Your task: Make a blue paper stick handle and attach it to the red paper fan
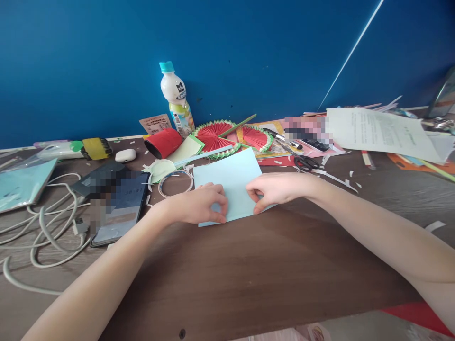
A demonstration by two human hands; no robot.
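A light blue sheet of paper (pixel 231 173) lies on the dark brown table, its near edge running between my two hands. My left hand (pixel 206 204) rests on the paper's left part, fingers curled, with thumb and forefinger closed at the near edge. On the right part, my right hand (pixel 272 189) is curled in the same way, its thumb and fingertips close together on the paper by that edge. Just left of the sheet lies a thin ring-shaped bangle (pixel 161 189). Red-and-green pleated paper fans (pixel 216 135) lie behind the sheet.
A drink bottle (pixel 174 92) stands against the blue wall. Black scissors (pixel 306 163), paper scraps and a printed sheet (pixel 377 132) lie to the right. At left are a phone (pixel 124 203), white cables (pixel 42 227), an earbud case (pixel 125 155) and a yellow tape roll (pixel 95 148).
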